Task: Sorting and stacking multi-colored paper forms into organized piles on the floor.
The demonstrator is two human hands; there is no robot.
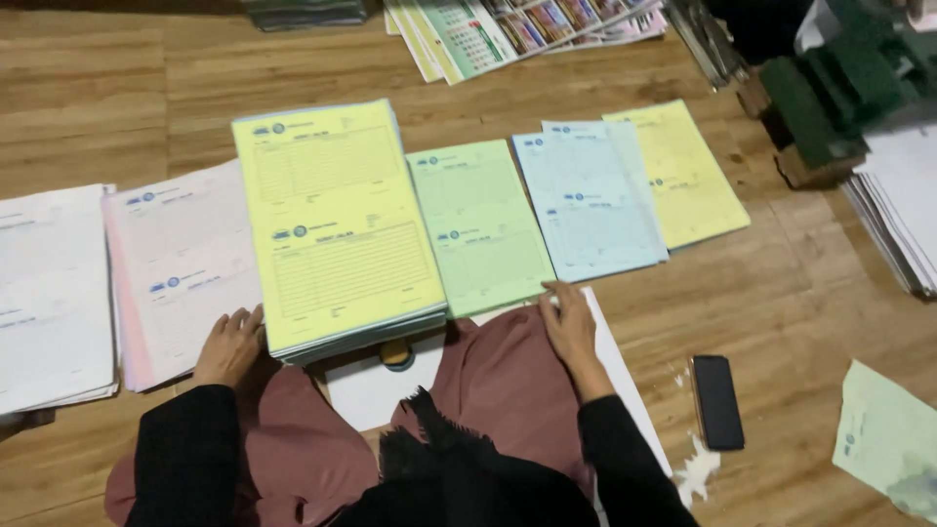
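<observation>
I sit on a wooden floor with stacks of printed forms laid out in front of me. My left hand (230,344) rests at the near edge of the pink form stack (181,263), beside a thick stack topped by a yellow form (332,220). My right hand (569,327) touches the near corner of the green form sheets (480,224); its fingers lie flat and hold nothing. Further right lie blue form sheets (589,200) and a yellow sheet (683,171). A white stack (49,293) lies at the far left.
A black phone (717,400) lies on the floor at my right, with a loose green sheet (883,439) beyond it. White sheets (371,385) lie under my knees. Printed calendars (517,24) lie at the top, a green machine (830,93) and paper stack (903,215) at right.
</observation>
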